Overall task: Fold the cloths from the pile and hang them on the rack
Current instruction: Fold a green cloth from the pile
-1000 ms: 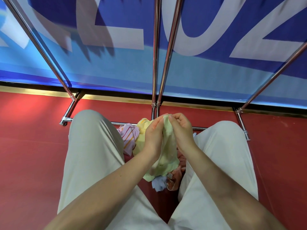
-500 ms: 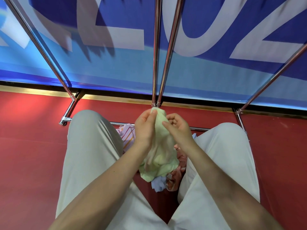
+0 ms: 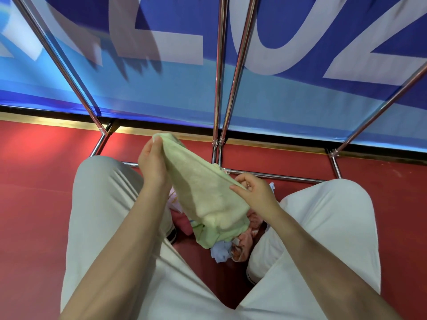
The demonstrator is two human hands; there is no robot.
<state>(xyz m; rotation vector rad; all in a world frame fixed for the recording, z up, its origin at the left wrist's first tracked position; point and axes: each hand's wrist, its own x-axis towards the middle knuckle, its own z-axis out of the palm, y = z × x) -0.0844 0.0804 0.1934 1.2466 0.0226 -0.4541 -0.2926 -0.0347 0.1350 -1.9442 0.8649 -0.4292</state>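
Observation:
A pale green cloth [image 3: 203, 192] hangs stretched between my two hands above the pile. My left hand [image 3: 152, 162] pinches its upper corner, raised to the left. My right hand [image 3: 254, 192] pinches the cloth's edge lower and to the right. The pile of cloths [image 3: 235, 245] lies on the red floor between my knees, with pink, light blue and striped pieces showing under the green one. The chrome rack [image 3: 219, 72] rises in front of me, two central poles side by side and slanted poles at left and right. No cloth is visible on the rack's poles.
My legs in light trousers [image 3: 97, 215] frame the pile on both sides. The rack's low crossbar [image 3: 277, 176] runs along the floor just beyond my hands. A blue banner with large white letters [image 3: 161, 42] covers the wall behind the rack.
My hands have drawn apart: the left went up and left with a corner, the right slid down and right along the edge. The cloth now spreads out between them.

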